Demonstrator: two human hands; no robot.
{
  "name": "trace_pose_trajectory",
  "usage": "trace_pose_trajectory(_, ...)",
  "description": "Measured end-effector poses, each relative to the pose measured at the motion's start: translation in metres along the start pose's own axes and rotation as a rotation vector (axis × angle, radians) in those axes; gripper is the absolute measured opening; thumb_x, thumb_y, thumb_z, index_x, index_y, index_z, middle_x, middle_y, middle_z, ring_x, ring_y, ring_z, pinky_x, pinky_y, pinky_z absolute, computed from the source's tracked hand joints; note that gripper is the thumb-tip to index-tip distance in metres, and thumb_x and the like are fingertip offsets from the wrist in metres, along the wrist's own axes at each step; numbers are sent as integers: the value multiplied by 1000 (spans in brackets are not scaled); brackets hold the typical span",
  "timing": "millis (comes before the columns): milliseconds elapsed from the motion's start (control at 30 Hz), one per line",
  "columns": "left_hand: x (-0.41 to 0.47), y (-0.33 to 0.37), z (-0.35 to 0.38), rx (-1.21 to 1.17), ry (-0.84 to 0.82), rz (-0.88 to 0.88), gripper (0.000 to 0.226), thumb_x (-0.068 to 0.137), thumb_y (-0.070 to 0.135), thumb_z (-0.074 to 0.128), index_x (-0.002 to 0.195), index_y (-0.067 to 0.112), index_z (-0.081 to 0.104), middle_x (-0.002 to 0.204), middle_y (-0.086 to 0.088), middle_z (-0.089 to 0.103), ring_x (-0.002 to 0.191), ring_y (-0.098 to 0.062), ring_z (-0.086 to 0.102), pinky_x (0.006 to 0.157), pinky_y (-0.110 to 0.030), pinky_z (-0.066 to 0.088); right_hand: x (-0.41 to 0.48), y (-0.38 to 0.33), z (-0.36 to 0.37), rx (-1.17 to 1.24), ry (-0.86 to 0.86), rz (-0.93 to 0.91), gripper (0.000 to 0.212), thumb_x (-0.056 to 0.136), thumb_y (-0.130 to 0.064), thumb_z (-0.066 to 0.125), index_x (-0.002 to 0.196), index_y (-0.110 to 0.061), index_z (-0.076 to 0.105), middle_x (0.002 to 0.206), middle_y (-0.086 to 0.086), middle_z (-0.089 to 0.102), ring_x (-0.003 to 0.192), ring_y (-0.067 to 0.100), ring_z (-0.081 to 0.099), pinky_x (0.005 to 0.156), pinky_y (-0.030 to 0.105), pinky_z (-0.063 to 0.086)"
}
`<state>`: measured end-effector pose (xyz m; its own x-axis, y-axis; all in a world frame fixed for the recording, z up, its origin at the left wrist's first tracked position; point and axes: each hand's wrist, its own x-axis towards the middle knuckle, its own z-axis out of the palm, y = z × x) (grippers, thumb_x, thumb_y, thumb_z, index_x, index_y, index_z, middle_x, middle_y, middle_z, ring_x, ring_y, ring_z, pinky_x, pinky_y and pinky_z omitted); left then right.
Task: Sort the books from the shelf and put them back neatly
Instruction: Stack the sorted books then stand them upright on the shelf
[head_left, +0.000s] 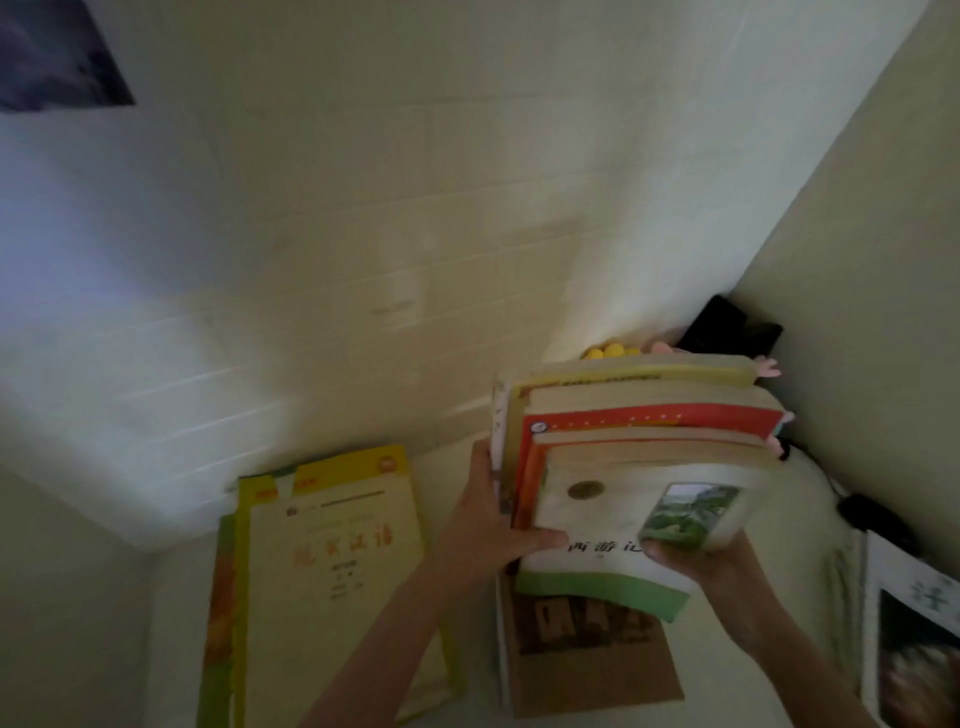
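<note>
Left hand (493, 525), right hand (714, 564) grip books (644, 415); cover (613, 499) seemingly 西游记.

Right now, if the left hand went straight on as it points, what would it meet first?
The book stack: the left hand grips its left edge. Beyond that probably the wall, but depth is unclear.

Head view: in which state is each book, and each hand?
Book stack: held by both hands, edges uneven.
Yellow book: closed, lying flat, left of stack.
Brown book: closed, flat, partly hidden by stack.
Left hand: grips stack's left side.
Right hand: grips stack's near corner.
</note>
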<state>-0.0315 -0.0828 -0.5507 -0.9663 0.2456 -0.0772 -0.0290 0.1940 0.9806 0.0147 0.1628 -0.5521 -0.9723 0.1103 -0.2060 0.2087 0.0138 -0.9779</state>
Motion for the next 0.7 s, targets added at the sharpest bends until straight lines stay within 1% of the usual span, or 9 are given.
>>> trace_pose_trajectory(67, 3, -14, 10, 9, -67, -29, 85, 56, 24, 91, 116, 35, 32, 118, 20, 48, 105, 22, 48, 79, -7, 46, -4, 10, -7, -56, 15, 45, 83, 38, -31, 94, 110, -5, 63, 99, 9, 73, 92, 27, 70, 71, 28, 57)
trace_pose_trajectory(133, 2, -23, 20, 82, -111, -32, 94, 50, 52, 86, 123, 36, 28, 126, 14, 47, 118, 5, 50, 89, -19, 50, -9, 18, -13, -76, -3, 86, 80, 35, -35, 95, 105, -7, 66, 96, 6, 74, 91, 22, 70, 70, 21, 55)
trace_pose_trajectory(200, 4, -30, 28, 143, -145, 10, 108, 50, 65, 82, 131, 30, 19, 133, 8, 45, 123, -6, 50, 95, -34, 51, -11, 23, -19, -94, -16, 109, 69, 49, -16, 95, 109, -6, 64, 96, 1, 74, 91, 12, 69, 69, 15, 53)
trace_pose_trajectory(233, 4, -32, 30, 145, -154, 28, 115, 51, 64, 83, 134, 24, 15, 134, 6, 44, 124, -7, 50, 95, -33, 52, -11, 23, -20, -91, -39, 107, 64, 56, -2, 89, 113, -6, 62, 99, 0, 73, 92, 9, 68, 70, 13, 52)
trace_pose_trajectory(267, 5, -32, 31, 136, -157, 49, 118, 53, 59, 85, 136, 18, 12, 134, 5, 44, 123, -4, 50, 93, -28, 51, -10, 25, -21, -79, -56, 102, 62, 59, 9, 83, 116, -6, 61, 101, -1, 73, 94, 7, 67, 71, 13, 52)
trace_pose_trajectory(333, 5, -32, 32, 116, -156, 62, 116, 55, 43, 89, 137, 8, 16, 131, 6, 45, 120, 6, 49, 88, -13, 48, -7, 27, -19, -72, -43, 94, 63, 59, 18, 78, 114, -9, 61, 103, 1, 72, 97, 9, 67, 73, 16, 54)
trace_pose_trajectory(367, 4, -32, 33, 104, -152, 62, 113, 55, 38, 90, 137, 6, 19, 131, 5, 46, 118, 8, 50, 86, -10, 47, -5, 26, -18, -74, -39, 92, 63, 59, 17, 78, 112, -11, 61, 101, 1, 72, 97, 9, 67, 73, 17, 54)
trace_pose_trajectory(500, 4, -36, 38, 46, -108, 19, 105, 54, 38, 88, 134, 0, 31, 129, -2, 53, 116, -1, 56, 86, -16, 50, 3, 24, -17, -71, -92, 80, 58, 63, 15, 77, 111, -12, 61, 98, -10, 73, 91, 6, 68, 71, 15, 53)
trace_pose_trajectory(700, 10, -43, 39, -40, -119, -38, 98, 58, 22, 89, 131, -11, 33, 126, -18, 55, 119, -20, 57, 86, -26, 54, 6, 30, -17, -26, -96, 40, 60, 63, 19, 74, 115, -3, 56, 98, -7, 73, 91, 9, 69, 71, 17, 53)
